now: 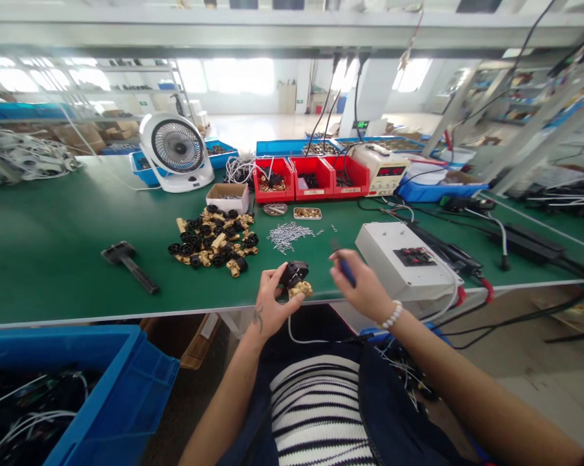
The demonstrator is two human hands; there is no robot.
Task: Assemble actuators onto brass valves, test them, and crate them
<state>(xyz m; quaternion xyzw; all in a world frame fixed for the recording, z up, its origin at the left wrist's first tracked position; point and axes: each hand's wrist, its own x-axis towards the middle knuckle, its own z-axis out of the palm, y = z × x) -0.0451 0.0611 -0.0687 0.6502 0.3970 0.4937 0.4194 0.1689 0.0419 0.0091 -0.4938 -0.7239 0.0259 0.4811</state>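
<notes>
My left hand (271, 303) grips a small brass valve with a black round cap (295, 278) just over the near edge of the green table (54, 252). My right hand (362, 285) is closed around a blue-handled tool (346, 272), its tip raised a little to the right of the valve. A pile of the same brass and black valves (213, 246) lies to the left of my hands. A heap of small metal pins (288, 235) lies just beyond them.
A white control box with red switches (403, 260) sits right of my hands, with cables beyond. Three red bins (316, 176), a power supply (386, 169), a white fan (175, 152), a small cardboard box (228, 196) and a black handle tool (129, 264) stand on the table. A blue crate (107, 401) is at lower left.
</notes>
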